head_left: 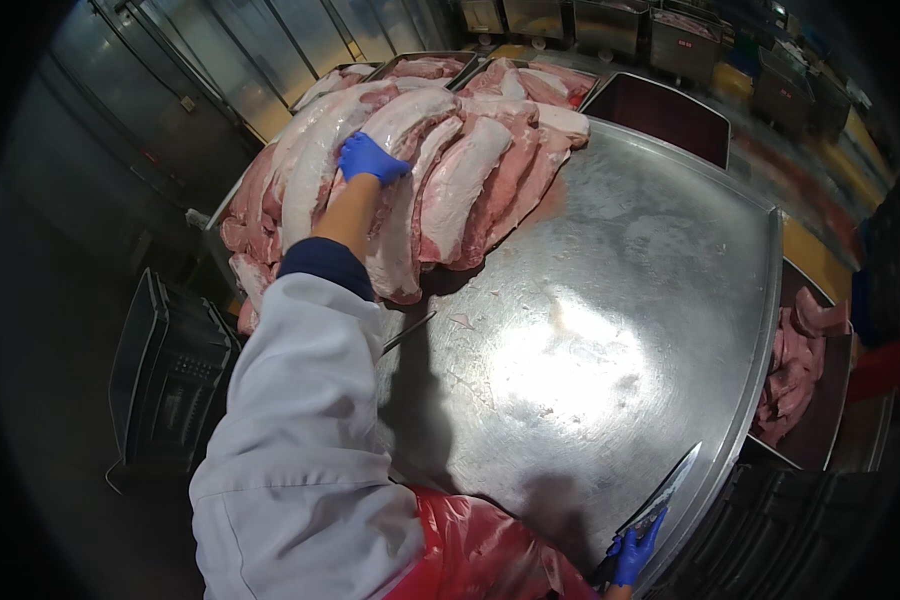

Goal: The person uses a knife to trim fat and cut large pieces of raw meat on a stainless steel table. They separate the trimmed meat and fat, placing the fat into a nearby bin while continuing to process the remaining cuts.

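Note:
My left hand (372,156), in a blue glove, is stretched to the top of a pile of pale pink meat slabs, its fingers closed on one long slab (410,110). Other slabs (465,190) lie overlapping around it on the steel table (670,300). Low at the right, my right hand (638,550), also blue-gloved, is wrapped round the handle of a knife (670,485), whose blade points forward along the table's right edge. A thin dark rod (413,328) lies just below the pile, partly hidden by my left sleeve.
Trays of meat (425,67) and a dark red bin (660,110) stand beyond the table. A bin of meat cuts (800,380) adjoins its right side. A grey crate (165,370) sits at the left. Wheeled steel bins (605,30) line the back.

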A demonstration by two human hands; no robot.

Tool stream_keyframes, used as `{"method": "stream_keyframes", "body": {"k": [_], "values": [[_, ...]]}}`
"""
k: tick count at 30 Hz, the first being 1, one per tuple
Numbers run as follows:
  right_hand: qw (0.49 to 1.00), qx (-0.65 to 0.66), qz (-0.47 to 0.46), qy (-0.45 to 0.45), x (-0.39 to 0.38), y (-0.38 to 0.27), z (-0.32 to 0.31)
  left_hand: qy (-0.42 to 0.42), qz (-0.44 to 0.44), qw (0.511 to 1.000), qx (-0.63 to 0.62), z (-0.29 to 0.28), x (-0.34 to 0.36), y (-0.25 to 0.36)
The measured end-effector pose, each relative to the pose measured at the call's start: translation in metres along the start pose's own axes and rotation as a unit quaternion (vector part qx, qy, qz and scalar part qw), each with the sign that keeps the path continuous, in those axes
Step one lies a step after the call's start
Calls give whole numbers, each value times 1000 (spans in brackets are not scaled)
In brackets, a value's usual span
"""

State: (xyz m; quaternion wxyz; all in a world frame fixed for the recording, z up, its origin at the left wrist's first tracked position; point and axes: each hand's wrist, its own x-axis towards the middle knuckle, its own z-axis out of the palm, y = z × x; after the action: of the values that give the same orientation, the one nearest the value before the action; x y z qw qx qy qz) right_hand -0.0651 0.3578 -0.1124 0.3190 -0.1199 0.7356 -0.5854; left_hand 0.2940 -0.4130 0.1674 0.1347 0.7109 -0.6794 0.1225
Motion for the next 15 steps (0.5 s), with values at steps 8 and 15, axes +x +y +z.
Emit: {"method": "stream_keyframes", "body": {"k": [8,15], "values": [[999,6,25,25,2,-15,16,-179,22,967,-177,-4,58,-72],[997,14,78,8,-5,-35,17,-128,8,988,-88,-14,26,-46]]}}
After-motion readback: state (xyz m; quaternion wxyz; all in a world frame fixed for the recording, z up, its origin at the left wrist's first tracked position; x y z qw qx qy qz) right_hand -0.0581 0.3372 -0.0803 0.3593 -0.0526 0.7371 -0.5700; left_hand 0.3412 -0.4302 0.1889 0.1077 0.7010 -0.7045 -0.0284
